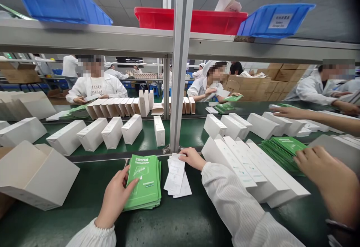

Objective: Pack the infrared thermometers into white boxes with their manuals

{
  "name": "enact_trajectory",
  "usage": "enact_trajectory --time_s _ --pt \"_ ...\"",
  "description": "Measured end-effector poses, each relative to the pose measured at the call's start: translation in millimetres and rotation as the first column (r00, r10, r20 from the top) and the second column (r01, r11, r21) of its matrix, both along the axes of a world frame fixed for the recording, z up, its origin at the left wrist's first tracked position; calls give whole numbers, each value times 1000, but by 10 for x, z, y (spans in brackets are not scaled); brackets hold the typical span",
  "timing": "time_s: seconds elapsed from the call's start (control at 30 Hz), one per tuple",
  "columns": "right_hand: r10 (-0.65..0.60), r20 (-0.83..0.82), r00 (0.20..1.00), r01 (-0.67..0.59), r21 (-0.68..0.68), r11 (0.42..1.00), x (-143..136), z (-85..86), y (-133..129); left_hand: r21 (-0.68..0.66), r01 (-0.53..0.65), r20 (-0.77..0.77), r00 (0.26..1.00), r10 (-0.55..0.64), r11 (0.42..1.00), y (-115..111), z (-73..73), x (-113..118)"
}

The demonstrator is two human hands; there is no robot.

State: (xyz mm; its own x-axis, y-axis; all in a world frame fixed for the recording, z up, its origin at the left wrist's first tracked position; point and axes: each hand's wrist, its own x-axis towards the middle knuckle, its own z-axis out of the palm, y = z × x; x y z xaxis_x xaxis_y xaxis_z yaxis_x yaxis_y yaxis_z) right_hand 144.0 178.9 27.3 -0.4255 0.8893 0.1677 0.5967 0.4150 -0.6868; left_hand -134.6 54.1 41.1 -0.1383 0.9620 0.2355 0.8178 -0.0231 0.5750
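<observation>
My left hand [116, 194] rests at the left edge of a stack of green manuals [144, 187], its thumb lying on the top cover and its fingers curled round the side. Just right of the stack, white printed slips [176, 175] lie overlapping on the dark green surface. My right hand [192, 158] reaches over their upper end, thumb and fingers pinching the corner of the top slip. Several white boxes [242, 160] lean in a row beside my right sleeve. A large open white box [39, 175] stands to the left.
A metal post [180, 71] rises beyond the slips. White boxes stand along the green conveyor [146, 134]. Another person's hand [326, 175] hovers at the right, near more green manuals [284, 147]. Blue and red bins [210, 22] sit on the overhead shelf.
</observation>
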Motion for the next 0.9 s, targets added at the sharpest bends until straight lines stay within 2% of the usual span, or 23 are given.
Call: enact_trajectory --time_s 0.23,0.37,0.53,0.63,0.73,0.8,0.9 --pt "-64 -68 996 54 -131 990 0 -161 46 -3 -14 103 995 15 1000 13 -5 0" --pt "-89 -164 982 60 -173 983 -3 -151 16 -35 -32 252 967 40 999 16 9 -20" --pt "-31 -329 944 -34 -189 981 57 87 -95 -30 -26 539 842 38 999 -5 156 -27" --pt "22 -413 910 -119 -210 970 103 292 -230 -8 -58 641 766 50 998 -47 285 12" --pt "38 -471 881 -152 -206 967 110 473 -398 23 -62 735 678 25 998 -103 363 91" --pt "49 -497 866 -165 -192 967 79 561 -512 83 -88 721 693 1 993 -142 377 172" --pt "63 -522 851 -171 -161 972 -12 640 -673 191 -54 543 838 -60 980 -199 354 345"
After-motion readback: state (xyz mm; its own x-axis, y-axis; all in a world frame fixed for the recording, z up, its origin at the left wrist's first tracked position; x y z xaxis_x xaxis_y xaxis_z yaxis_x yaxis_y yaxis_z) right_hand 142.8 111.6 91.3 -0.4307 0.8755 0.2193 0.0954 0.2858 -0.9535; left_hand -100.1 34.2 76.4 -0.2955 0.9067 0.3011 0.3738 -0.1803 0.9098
